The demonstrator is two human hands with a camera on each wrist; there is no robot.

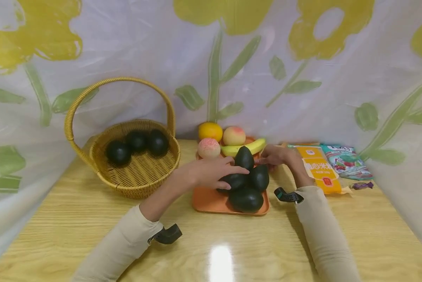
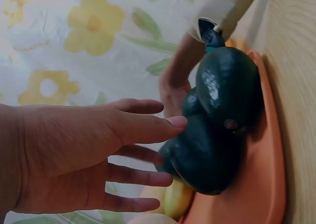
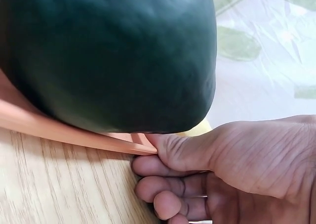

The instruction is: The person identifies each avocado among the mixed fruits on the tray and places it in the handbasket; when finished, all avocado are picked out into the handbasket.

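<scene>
Several dark green avocados (image 1: 246, 200) lie heaped on the front part of an orange tray (image 1: 206, 200). My left hand (image 1: 211, 172) reaches over the tray from the left, beside the nearest avocado (image 2: 210, 157). In the left wrist view that hand's fingers (image 2: 133, 177) are straight and spread, with the thumb tip right at the avocado's skin. My right hand (image 3: 232, 159) is at the tray's right side and pinches its rim between thumb and fingers. A large avocado (image 3: 113, 56) sits just above that grip in the right wrist view.
Behind the avocados are a banana (image 1: 255, 146), two peaches (image 1: 209, 148) and an orange fruit (image 1: 211, 131). A handled wicker basket (image 1: 133, 174) with three avocados stands at left. Snack packets (image 1: 320, 168) and a wrapped candy (image 1: 362, 185) lie at right. A flowered curtain (image 1: 137, 43) hangs behind.
</scene>
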